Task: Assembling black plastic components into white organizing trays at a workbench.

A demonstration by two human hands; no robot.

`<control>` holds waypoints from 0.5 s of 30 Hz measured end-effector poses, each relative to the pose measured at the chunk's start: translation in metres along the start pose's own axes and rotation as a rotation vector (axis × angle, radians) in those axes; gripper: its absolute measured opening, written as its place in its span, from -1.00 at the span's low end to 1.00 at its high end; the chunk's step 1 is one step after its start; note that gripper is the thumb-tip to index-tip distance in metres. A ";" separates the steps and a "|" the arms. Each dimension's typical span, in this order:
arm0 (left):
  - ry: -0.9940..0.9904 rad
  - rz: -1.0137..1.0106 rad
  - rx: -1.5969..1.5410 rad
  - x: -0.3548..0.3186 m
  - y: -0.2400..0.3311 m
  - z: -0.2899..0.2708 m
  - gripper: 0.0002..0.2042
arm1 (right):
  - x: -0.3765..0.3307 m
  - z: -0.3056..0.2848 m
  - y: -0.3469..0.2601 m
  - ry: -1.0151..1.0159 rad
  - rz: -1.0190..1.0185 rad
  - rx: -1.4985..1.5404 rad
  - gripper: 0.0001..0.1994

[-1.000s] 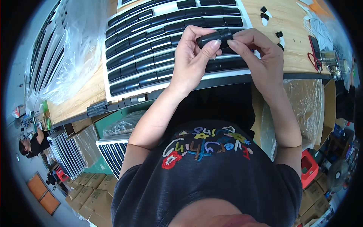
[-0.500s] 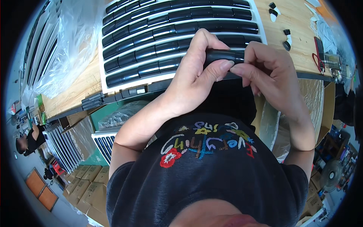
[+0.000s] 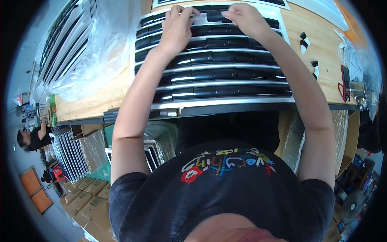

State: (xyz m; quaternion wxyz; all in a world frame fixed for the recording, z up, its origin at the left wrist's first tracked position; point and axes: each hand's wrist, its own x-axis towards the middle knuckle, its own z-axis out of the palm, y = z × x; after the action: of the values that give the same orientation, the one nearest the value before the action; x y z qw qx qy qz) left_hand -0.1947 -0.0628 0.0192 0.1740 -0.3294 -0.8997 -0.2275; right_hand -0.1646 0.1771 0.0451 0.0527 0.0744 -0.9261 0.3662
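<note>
A large car grille (image 3: 225,74) with chrome bars and glossy black slats lies flat on a wooden table (image 3: 100,101). Both my arms stretch out over it to its far upper rows. My left hand (image 3: 177,26) and my right hand (image 3: 244,18) are close together, fingers curled down. Between them they grip a small black trim piece (image 3: 215,16), held against the grille's top slats. Part of the piece is hidden under my fingers.
Plastic-wrapped grilles (image 3: 80,52) lie at the table's left. Small black clips (image 3: 304,39) and a red-handled tool (image 3: 344,82) sit on the right side. More grilles (image 3: 68,155) and cardboard boxes (image 3: 88,193) stand below. Another person (image 3: 30,139) works at far left.
My hands, which held the small black piece near the grille's front edge close to my body, have reached forward to the grille's far upper rows and set the piece against it.
</note>
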 end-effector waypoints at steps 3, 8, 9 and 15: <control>-0.152 0.118 0.182 0.022 -0.025 0.011 -0.70 | 0.039 0.024 0.014 -0.056 -0.011 -0.347 -0.64; -0.282 0.119 0.216 0.016 -0.044 0.008 -0.81 | 0.019 0.025 0.001 0.040 0.099 -0.362 -0.63; -0.270 0.158 0.227 0.020 -0.039 0.010 -0.81 | 0.013 0.010 0.039 0.167 -0.054 -0.294 -0.64; -0.312 0.143 0.230 0.032 -0.040 0.017 -0.79 | -0.098 -0.127 0.149 0.343 0.205 -0.544 -0.75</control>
State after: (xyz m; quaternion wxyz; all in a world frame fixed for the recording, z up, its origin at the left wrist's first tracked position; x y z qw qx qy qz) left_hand -0.2471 -0.0651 0.0081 0.0847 -0.4016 -0.9101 -0.0568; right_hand -0.0890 0.3811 0.0226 0.1883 -0.0988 -0.9702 0.1162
